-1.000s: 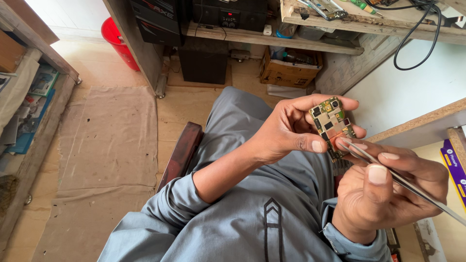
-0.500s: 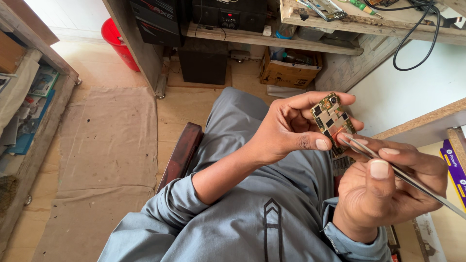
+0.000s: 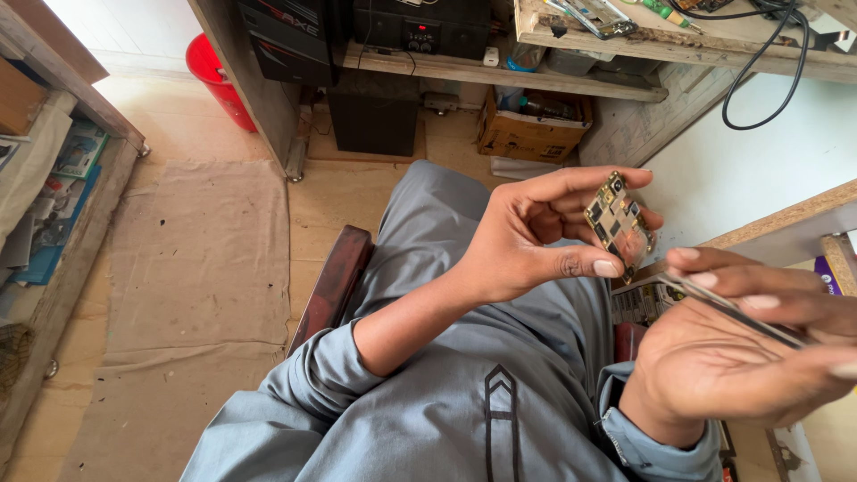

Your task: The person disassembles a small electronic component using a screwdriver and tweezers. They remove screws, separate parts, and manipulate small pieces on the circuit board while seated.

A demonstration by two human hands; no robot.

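Note:
My left hand holds a small circuit board by its edges, thumb under it and fingers over the top, raised above my lap. The board is gold and dark, tilted with its face toward me. My right hand grips thin metal tweezers that run from the lower right up to a tip just beside the board's lower edge. Whether the tip touches the board I cannot tell. I sit in grey clothes with my knee below the hands.
A wooden workbench shelf with tools and a black cable runs along the top. Below it stand black electronics boxes, a cardboard box and a red bucket. A cloth mat covers the floor at left.
Both hands have shifted slightly right and lower in view. The tweezers have drawn back a little from the board's face to its lower edge.

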